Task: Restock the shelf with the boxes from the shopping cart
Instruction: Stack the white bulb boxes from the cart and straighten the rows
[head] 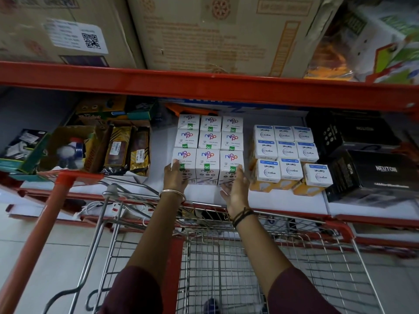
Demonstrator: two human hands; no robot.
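- Left hand (174,175): pressed flat against the left face of the near row of Nippo boxes (207,165), fingers extended and together, thumb on the top corner of the leftmost box; it bears on the box rather than closing around it.
- Right hand (235,189): open, palm facing left, fingers spread along the right face of the same row. Contact looks light; whether it presses cannot be told.
- The two palms bracket the three near boxes from either side, probably to square them up with the two rows behind.
- Nippo boxes: nine in a three-by-three block on the white shelf (204,193), upright, sides touching, labels up.
- Wipro boxes (288,152): a separate block just to the right, with a gap keeping the brands apart.
- Shopping cart (226,257): parked near, directly below the arms; its visible wire basket shows no boxes, suggesting restocking is nearly complete.
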